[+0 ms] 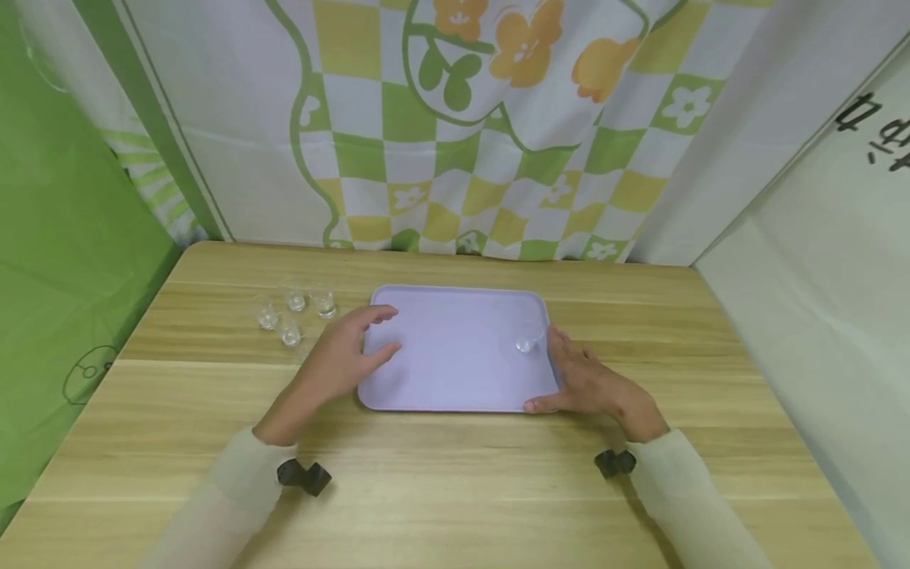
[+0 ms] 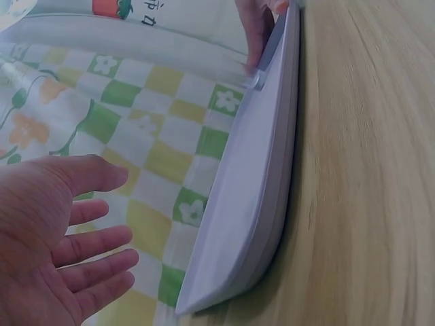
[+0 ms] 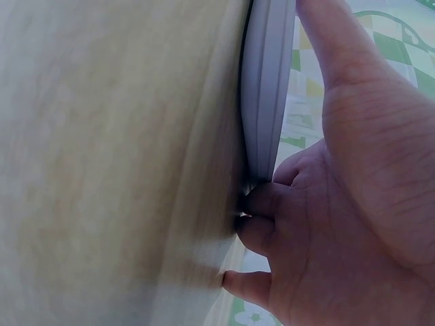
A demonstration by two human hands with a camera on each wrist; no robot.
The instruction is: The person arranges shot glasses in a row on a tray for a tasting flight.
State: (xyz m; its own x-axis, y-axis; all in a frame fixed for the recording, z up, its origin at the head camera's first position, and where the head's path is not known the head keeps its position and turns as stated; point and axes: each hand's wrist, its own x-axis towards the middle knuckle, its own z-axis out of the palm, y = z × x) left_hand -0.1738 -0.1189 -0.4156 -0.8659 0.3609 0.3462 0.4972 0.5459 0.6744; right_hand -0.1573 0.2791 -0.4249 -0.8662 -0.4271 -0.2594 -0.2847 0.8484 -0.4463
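A pale purple rectangular tray (image 1: 455, 356) lies on the wooden table. My right hand (image 1: 593, 383) grips its right edge, thumb over the near right corner and fingers along the outer side; in the right wrist view, bent fingers (image 3: 262, 200) meet the tray's side wall (image 3: 265, 95) down at the tabletop. One small clear cup (image 1: 528, 341) stands inside the tray near that edge. Over the tray's left edge hovers my left hand (image 1: 344, 348), thumb and fingers spread apart with nothing between them. The left wrist view shows this hand (image 2: 75, 231) apart from the tray (image 2: 238, 190).
Several small clear cups (image 1: 289, 333) stand grouped on the table (image 1: 455, 490) left of the tray, close beyond my left hand. A checked floral curtain (image 1: 490, 158) hangs along the table's back edge. Green cloth (image 1: 64, 237) borders the left, a white wall sheet (image 1: 817, 261) the right.
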